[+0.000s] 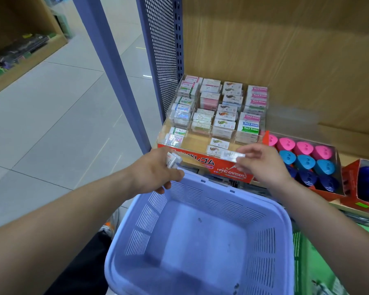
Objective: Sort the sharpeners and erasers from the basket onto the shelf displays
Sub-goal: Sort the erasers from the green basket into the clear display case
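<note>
Right grip [262, 165] on end of eraser [232, 156]

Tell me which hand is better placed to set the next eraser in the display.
Right: the right hand pinches an eraser over the eraser display; the left hand holds erasers beside the basket rim.

The wooden shelf [354, 145] is occupied by a clear eraser display [209, 161], with a red sharpener tray [330, 193] set just beside it.
</note>
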Demonstrator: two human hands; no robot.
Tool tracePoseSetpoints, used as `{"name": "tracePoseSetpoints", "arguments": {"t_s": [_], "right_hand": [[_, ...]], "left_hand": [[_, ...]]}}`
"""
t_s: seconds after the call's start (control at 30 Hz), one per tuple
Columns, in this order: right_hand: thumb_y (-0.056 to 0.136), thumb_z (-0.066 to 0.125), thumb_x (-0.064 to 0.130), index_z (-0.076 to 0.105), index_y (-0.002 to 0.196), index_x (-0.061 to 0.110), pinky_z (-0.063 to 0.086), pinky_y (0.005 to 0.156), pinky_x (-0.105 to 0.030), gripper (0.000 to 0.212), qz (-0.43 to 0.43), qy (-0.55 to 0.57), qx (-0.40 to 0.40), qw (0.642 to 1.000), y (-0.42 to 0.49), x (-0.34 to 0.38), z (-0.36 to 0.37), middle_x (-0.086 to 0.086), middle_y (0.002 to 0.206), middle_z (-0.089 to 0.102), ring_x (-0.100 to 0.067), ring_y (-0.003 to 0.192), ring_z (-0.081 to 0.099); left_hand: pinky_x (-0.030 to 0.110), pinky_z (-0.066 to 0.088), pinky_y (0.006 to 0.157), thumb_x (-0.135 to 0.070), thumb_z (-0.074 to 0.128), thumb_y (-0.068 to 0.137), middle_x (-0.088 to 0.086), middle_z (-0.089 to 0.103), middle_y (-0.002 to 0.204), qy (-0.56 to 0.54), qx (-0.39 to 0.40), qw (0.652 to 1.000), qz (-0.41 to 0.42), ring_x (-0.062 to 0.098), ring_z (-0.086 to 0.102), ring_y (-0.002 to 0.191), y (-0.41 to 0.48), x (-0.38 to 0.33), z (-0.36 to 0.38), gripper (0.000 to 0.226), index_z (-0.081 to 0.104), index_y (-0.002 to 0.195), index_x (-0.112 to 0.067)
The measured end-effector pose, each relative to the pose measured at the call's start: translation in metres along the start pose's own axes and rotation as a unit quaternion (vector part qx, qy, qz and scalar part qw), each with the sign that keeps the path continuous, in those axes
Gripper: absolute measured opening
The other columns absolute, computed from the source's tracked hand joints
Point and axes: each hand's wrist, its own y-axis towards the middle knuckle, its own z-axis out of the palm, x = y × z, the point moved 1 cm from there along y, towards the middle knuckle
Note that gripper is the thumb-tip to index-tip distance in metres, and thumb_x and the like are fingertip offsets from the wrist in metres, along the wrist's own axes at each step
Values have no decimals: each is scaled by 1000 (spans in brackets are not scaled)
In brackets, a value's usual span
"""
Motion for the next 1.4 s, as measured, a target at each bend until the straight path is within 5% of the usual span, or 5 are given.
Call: {"name": "tracePoseSetpoints", "arguments": {"t_s": [0.2,0.67,0.8,0.97,1.4], "right_hand": [[90,73,14,68,95,27,58,64,-30,15,-102,-156,-11,982,44,12,15,3,92,71,-12,67,71],[97,62,36,77,105,27,57,88,-38,19,-158,-392,142,895,59,21,23,11,108,74,-8,96,66],[96,62,30,74,100,31,52,77,-25,12,-190,-293,55,935,32,31,23,19,96,70,3,86,63],[93,70,19,71,105,26,53,60,-28,14,-122,6,182,976,-16,51,47,-5,91,71,-18,66,67],[86,75,2,70,89,14,58,83,-47,14,-87,148,180,969,-34,49,37,-13,94,72,-29,78,71]], "left_hand": [[28,56,58,-12,68,95,4,59,76,-32,-7,999,-12,12,61,62,10,1,-4,12,59,103,-10],[30,62,68,-5,80,82,22,67,96,-152,-19,987,-43,25,73,73,16,4,-7,41,55,114,-4],[28,61,68,0,78,82,25,67,102,-171,-9,985,-35,26,73,77,16,0,-3,39,60,115,-6],[23,59,68,5,74,86,21,74,99,-162,2,987,0,24,76,85,12,-8,3,36,62,115,-11],[25,61,72,-1,73,87,16,73,89,-195,12,980,33,31,76,90,3,-20,3,19,60,99,-8]]}}
